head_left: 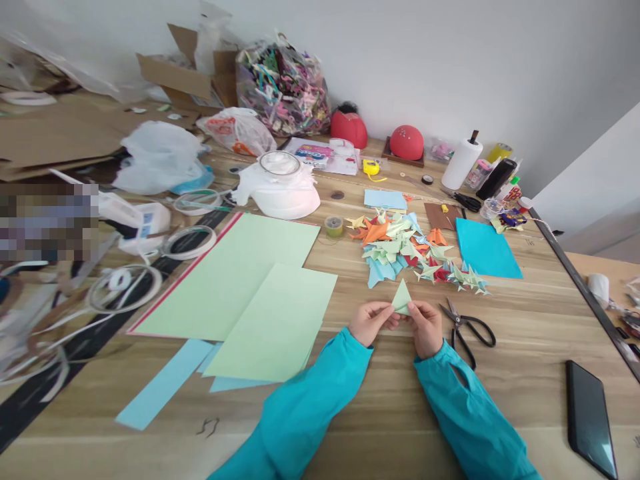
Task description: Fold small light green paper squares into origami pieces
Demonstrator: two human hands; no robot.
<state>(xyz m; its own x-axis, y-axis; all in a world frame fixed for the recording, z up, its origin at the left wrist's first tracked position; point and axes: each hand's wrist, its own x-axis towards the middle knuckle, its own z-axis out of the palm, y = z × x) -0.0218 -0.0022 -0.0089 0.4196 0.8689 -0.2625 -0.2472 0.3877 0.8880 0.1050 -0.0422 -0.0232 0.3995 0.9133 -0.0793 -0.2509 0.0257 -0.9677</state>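
Observation:
My left hand (369, 321) and my right hand (428, 327) are both pinched on a small light green folded paper (401, 297). Its pointed tip stands up between my fingers, just above the wooden table (525, 333). Both arms wear teal sleeves. Black scissors (466, 328) lie right beside my right hand. A pile of folded paper figures (410, 252) in green, orange, blue and red lies just beyond my hands.
Large light green sheets (260, 280) and pale blue strips (160, 387) lie at left. A blue sheet (486, 248) lies at right, a black phone (590, 417) near the right front. Tape rolls (190, 241), a white container (280, 183), bags and cardboard crowd the back and left.

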